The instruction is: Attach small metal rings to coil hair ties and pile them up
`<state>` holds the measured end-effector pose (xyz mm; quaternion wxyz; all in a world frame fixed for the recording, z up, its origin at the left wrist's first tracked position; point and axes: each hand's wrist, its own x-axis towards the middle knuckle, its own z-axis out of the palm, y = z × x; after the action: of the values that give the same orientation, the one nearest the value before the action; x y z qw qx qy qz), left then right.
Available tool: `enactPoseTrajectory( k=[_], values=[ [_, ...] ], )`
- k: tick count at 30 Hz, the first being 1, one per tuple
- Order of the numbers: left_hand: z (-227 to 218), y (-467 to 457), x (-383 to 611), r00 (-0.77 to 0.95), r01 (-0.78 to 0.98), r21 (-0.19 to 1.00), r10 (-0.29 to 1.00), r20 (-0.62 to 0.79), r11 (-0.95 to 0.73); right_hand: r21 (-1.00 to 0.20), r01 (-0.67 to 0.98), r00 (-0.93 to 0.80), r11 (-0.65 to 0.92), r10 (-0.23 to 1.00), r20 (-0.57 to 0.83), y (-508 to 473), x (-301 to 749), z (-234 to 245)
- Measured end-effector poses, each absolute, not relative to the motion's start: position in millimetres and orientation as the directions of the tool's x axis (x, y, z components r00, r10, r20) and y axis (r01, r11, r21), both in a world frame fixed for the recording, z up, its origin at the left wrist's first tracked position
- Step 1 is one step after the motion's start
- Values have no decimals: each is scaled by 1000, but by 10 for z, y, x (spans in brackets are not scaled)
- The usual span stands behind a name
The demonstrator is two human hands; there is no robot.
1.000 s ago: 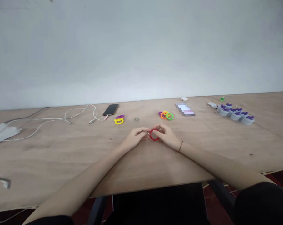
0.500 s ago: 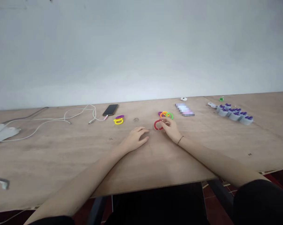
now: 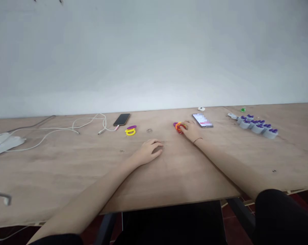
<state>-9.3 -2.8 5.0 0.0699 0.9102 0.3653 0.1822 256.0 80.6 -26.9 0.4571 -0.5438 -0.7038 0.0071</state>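
Observation:
My right hand (image 3: 190,130) reaches far across the wooden table (image 3: 67,170) and rests on a small pile of coloured spiral rings (image 3: 178,126). Its fingers curl over the red ring there, partly hiding the pile. My left hand (image 3: 149,151) lies on the table nearer to me, fingers loosely bent, holding nothing. A yellow and purple pair of rings (image 3: 130,130) lies to the left of the pile, with a small metal ring (image 3: 149,130) between them.
A dark phone (image 3: 121,119) with white cables (image 3: 67,129) lies at the back left. A second phone (image 3: 202,120) sits right of my right hand. Several white cups with purple tops (image 3: 258,125) stand at the far right. A white wall rises behind.
Both hands held the red ring together at the centre. My left hand let go and settled on the table; my right hand carried the ring forward to the coloured pile.

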Motion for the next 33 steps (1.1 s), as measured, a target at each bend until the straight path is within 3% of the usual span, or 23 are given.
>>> enactPoseTrajectory(
  k=[6, 9, 12, 17, 24, 28, 33],
  values=[
    [37, -9, -101, 673, 638, 251, 685, 278, -728, -270, 891, -62, 364, 688, 723, 773, 2450, -203],
    [46, -9, -105, 684, 629, 247, 675, 277, -738, -108, 859, -285, 501, 643, 711, 723, 2283, -145],
    [55, -15, -111, 693, 624, 237, 667, 272, -745, -9, 773, -511, 634, 632, 583, 737, 2019, -105],
    [58, -40, -124, 701, 632, 212, 667, 253, -745, -5, 709, -637, 705, 643, 426, 878, 1523, -25],
    [82, -84, -117, 706, 640, 198, 670, 228, -742, 123, 688, -724, 715, 663, 191, 1007, 1212, 214],
    [99, -90, -115, 710, 639, 194, 668, 225, -744, 110, 693, -718, 712, 670, 189, 1031, 1214, 273],
    [95, -98, -99, 690, 627, 236, 670, 274, -742, 54, 699, -695, 713, 659, 288, 1015, 1301, 236]
  ],
)
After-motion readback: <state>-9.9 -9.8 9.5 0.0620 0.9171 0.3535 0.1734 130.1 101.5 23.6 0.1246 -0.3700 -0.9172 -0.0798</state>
